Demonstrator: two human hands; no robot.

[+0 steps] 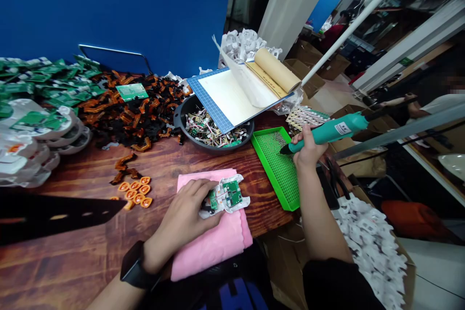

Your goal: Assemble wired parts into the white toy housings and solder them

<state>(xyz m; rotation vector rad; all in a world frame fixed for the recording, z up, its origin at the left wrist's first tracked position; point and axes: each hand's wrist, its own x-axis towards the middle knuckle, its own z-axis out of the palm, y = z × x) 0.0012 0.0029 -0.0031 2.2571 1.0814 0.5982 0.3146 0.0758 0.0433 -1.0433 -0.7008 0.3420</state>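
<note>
One white shell (244, 202) lies open on the pink cloth (210, 252), green boards (232, 193) apparently seated, nothing covering them yet; your left hand (189, 207) grips its near end, your right hand (308, 151) wraps the screwdriver (337, 128), right of the cloth.

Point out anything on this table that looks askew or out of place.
The blue mat sits askew over the black bowl, covering part of its contents, with a sheet curling up. One green board lies alone on the orange-and-black parts, apart from the green board pile.
</note>
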